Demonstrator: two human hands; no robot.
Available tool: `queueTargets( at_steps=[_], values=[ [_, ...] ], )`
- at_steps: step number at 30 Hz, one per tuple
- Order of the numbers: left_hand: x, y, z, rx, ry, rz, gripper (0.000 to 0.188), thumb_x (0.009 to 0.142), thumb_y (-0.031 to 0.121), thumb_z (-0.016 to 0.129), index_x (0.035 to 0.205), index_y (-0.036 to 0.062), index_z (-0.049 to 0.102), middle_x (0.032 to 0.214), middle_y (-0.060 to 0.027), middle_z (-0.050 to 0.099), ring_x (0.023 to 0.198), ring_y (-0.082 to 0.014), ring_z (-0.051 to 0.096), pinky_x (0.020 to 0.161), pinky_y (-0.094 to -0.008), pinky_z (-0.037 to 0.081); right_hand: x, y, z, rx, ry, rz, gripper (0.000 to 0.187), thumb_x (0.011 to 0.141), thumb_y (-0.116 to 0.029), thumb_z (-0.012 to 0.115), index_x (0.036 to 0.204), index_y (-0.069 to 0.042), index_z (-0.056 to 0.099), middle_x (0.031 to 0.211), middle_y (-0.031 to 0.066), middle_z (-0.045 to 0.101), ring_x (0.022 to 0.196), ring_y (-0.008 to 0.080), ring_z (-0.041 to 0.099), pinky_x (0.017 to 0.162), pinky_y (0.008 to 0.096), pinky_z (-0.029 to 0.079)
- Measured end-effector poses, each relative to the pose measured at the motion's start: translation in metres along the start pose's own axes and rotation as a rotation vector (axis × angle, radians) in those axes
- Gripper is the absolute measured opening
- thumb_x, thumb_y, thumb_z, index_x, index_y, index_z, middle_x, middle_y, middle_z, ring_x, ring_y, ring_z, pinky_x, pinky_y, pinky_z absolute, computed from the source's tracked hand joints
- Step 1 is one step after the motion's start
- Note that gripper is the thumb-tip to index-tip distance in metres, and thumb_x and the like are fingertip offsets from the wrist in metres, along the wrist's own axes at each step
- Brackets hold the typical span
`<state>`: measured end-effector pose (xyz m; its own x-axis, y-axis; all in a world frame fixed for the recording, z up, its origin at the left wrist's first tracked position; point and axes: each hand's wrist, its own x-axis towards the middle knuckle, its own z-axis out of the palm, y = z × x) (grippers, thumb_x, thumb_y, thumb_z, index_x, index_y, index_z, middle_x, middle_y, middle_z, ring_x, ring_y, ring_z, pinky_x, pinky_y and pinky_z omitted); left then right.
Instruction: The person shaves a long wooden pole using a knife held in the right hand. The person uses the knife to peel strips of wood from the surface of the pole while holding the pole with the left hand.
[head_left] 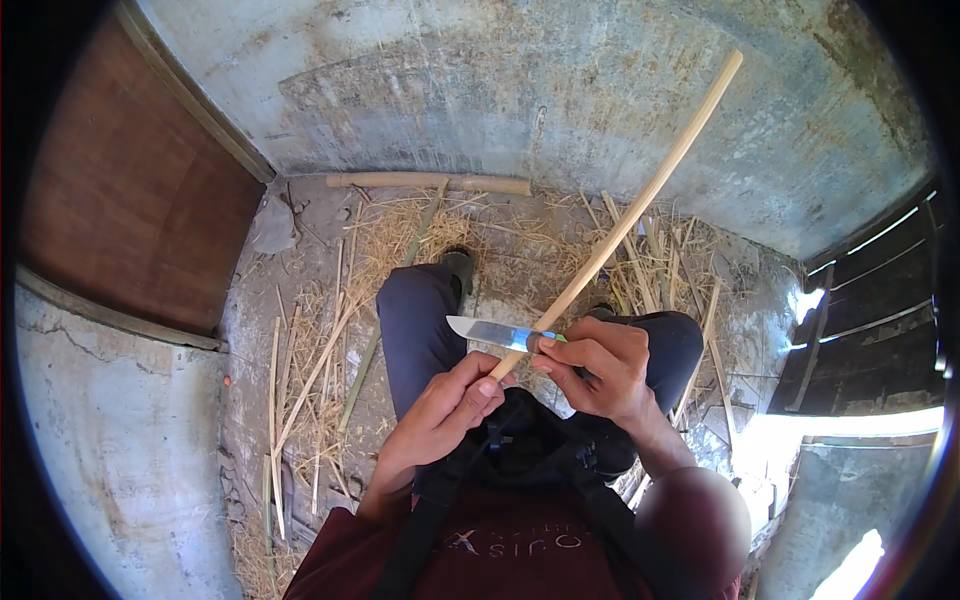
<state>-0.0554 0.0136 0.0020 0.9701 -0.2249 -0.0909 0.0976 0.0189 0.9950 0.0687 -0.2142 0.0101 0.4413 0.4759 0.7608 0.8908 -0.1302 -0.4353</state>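
Note:
A long pale strip of bamboo (640,205) slants up and away to the right from above my lap. Its near end is gripped by my left hand (455,410), the thumb lying along it. My right hand (605,365) is closed on a knife (485,328), holding it near the green end of its handle. The blade points left and crosses the strip just beyond my left fingers. Whether the edge bites into the strip cannot be made out.
Thin shavings (395,235) and loose strips (330,370) litter the floor on both sides of my legs. A thick bamboo pole (430,183) lies along the foot of the stained wall (480,100). A brown door panel (130,180) stands at left, dark slatted boards (860,320) at right.

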Motion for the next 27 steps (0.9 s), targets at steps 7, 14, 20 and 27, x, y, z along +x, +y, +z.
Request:
queueTargets(
  at_steps=[7,14,20,27],
  values=[
    [-0.001,0.008,0.016,0.344,0.143,0.102,0.031,0.120,0.026,0.046,0.133,-0.0004,0.057,0.091,-0.0157,0.066,0.079,-0.0308,0.066,0.075,-0.0411,0.053,0.003,-0.005,-0.001,-0.016,0.021,-0.022,0.026,0.080,-0.017,0.097,0.096,-0.007,0.078,0.074,0.0051,0.067,0.053,0.0164,0.062,0.047,0.0298,0.045],
    [-0.003,0.017,0.023,0.547,0.270,0.167,0.024,0.111,0.012,0.062,0.132,-0.0001,0.064,0.102,-0.0250,0.075,0.087,-0.0452,0.075,0.075,-0.0475,0.058,0.002,-0.014,-0.003,-0.097,0.011,-0.054,0.036,0.079,-0.018,0.097,0.111,-0.012,0.082,0.076,0.0012,0.065,0.057,0.0173,0.065,0.049,0.0306,0.049],
    [-0.002,0.014,0.028,0.597,0.320,0.227,0.025,0.108,0.009,0.066,0.131,-0.0007,0.066,0.107,-0.0228,0.076,0.091,-0.0435,0.077,0.076,-0.0470,0.060,0.003,-0.017,-0.004,-0.145,0.037,-0.053,0.033,0.080,-0.017,0.097,0.109,-0.012,0.081,0.075,0.0009,0.065,0.056,0.0171,0.064,0.047,0.0304,0.048],
    [-0.006,0.012,0.025,0.647,0.360,0.281,0.027,0.107,0.011,0.067,0.131,-0.0010,0.067,0.114,-0.0203,0.077,0.093,-0.0428,0.078,0.077,-0.0468,0.063,0.008,-0.018,-0.007,-0.129,0.073,-0.032,0.027,0.078,-0.015,0.098,0.097,-0.011,0.080,0.072,0.0012,0.064,0.053,0.0178,0.062,0.046,0.0306,0.046]
  ],
)
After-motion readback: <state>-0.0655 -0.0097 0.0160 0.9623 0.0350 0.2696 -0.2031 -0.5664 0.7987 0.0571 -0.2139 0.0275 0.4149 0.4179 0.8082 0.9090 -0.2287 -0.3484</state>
